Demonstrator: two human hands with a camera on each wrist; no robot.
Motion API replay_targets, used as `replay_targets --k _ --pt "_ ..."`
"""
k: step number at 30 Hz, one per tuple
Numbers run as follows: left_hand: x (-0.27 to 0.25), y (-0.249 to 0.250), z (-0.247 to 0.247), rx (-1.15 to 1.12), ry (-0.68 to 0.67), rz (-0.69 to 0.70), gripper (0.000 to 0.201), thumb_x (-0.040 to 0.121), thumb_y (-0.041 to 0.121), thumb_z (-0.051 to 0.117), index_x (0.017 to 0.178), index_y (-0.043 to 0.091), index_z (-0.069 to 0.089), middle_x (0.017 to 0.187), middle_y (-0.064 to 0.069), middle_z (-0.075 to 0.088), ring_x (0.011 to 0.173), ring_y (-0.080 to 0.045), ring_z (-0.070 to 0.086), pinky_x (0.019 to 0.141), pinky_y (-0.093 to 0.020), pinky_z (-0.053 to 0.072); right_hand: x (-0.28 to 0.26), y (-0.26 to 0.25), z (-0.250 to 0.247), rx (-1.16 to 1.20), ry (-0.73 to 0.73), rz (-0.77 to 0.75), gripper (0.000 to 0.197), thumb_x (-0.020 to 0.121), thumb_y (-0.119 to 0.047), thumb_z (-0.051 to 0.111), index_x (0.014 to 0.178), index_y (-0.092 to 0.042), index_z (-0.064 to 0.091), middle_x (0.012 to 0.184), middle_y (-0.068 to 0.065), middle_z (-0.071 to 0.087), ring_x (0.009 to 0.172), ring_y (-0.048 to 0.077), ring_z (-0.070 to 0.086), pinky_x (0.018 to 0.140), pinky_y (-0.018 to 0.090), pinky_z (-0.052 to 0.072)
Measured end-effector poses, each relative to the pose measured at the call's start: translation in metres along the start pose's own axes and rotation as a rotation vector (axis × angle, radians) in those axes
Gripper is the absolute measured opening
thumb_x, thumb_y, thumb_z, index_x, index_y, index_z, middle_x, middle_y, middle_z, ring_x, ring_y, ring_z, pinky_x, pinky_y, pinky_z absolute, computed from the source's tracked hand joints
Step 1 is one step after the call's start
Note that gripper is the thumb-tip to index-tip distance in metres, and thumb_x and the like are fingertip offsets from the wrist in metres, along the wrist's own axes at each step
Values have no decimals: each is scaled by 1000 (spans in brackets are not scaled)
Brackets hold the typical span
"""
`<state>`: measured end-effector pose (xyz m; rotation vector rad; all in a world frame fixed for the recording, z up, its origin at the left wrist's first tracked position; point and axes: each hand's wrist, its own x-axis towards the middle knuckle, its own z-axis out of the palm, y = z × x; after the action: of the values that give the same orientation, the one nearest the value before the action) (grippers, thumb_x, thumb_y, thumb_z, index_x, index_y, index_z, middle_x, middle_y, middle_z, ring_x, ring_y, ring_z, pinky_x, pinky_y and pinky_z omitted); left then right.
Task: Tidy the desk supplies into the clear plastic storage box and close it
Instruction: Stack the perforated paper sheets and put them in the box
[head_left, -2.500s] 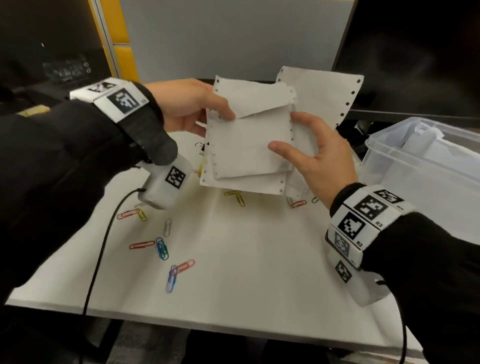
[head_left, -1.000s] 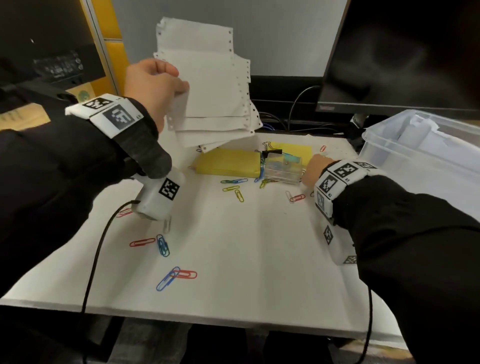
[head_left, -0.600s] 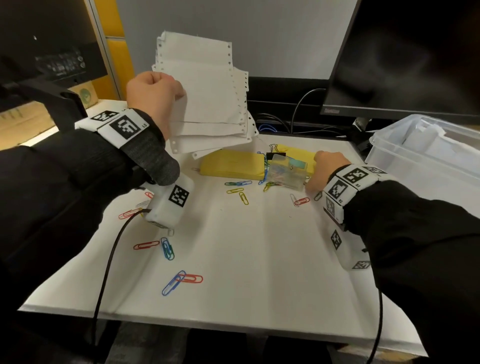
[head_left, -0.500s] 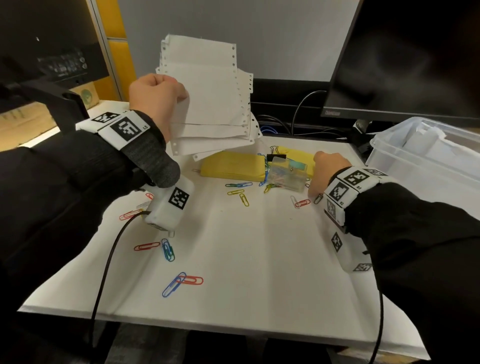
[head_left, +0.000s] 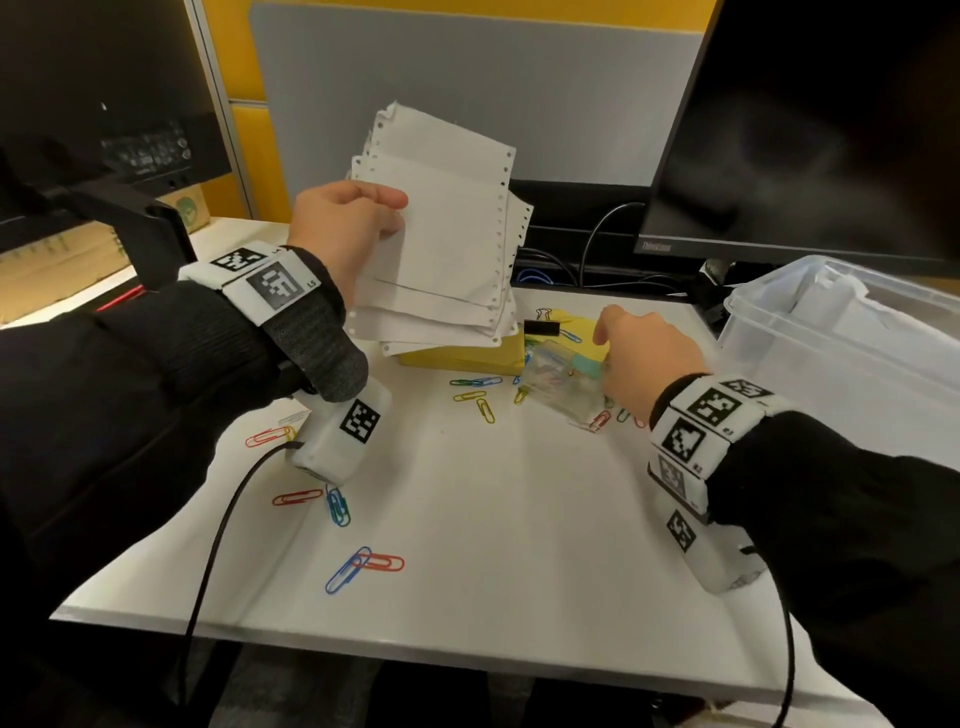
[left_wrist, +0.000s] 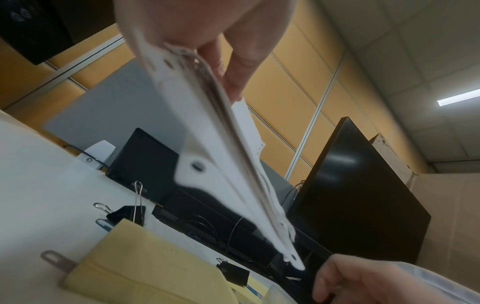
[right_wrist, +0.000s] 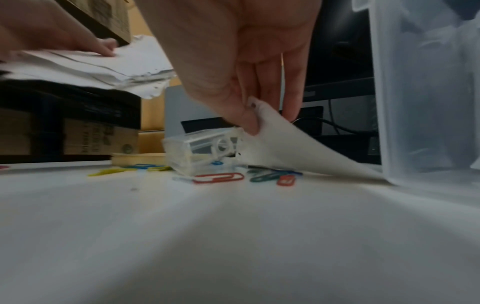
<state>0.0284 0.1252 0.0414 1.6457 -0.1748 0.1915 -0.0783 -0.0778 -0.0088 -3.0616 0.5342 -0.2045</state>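
My left hand (head_left: 382, 210) holds a stack of white perforated sheets (head_left: 447, 244) upright above the desk's far left; the left wrist view has the stack (left_wrist: 221, 144) edge-on under the fingers (left_wrist: 233, 78). My right hand (head_left: 615, 338) is low on the desk beside a small clear clip case (head_left: 558, 382). In the right wrist view its thumb and fingers (right_wrist: 255, 118) pinch the corner of a loose white sheet (right_wrist: 298, 152), curling it up off the desk. The clear plastic storage box (head_left: 841, 358) stands open at the right, with white paper inside.
A yellow note pad (head_left: 462, 358) and a black binder clip (head_left: 542, 328) lie behind the clip case. Coloured paper clips (head_left: 363, 566) are scattered over the white desk (head_left: 519, 545). A black monitor (head_left: 810, 130) stands at the back right, with cables below it.
Both hands held the stack 2.5 s ago. The right hand let go, reached down beside the clip case and has lifted a loose sheet's corner. The left hand keeps the stack raised.
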Motion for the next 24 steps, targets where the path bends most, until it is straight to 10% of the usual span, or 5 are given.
replay_targets --k 4,12,15,20,24 --pt "-3 4 -1 75 -47 45 31 86 -3 50 78 22 68 86 13 59 84 -3 51 73 -12 44 -14 0 -7 83 97 -76 30 89 -8 51 117 -14 43 105 9 63 84 26 58 65 31 42" --pt "-20 30 8 287 -255 338 26 88 5 53 103 17 71 122 -2 56 107 -11 51 101 -21 41 -40 -14 -45 36 322 -305 28 84 -10 48 107 -22 58 103 -1 62 98 21 53 74 28 29" --pt "-33 37 15 361 -461 395 34 68 37 74 99 23 73 124 -3 56 112 -10 53 103 -25 40 -45 -24 -78 124 391 -331 30 81 -11 48 101 -26 65 96 -3 64 93 21 56 72 25 29" --pt "-50 34 35 232 -512 372 50 55 37 84 92 5 74 103 -6 65 90 -12 61 85 -25 47 -44 -34 -104 463 490 -460 51 61 -45 40 94 -21 70 97 1 70 96 24 63 81 34 49" --pt "-45 37 38 113 -385 265 17 71 18 79 59 17 67 50 11 62 47 0 55 53 -15 46 -37 -27 -89 549 678 -387 63 76 -8 58 136 -16 42 124 11 48 113 21 48 102 22 36"
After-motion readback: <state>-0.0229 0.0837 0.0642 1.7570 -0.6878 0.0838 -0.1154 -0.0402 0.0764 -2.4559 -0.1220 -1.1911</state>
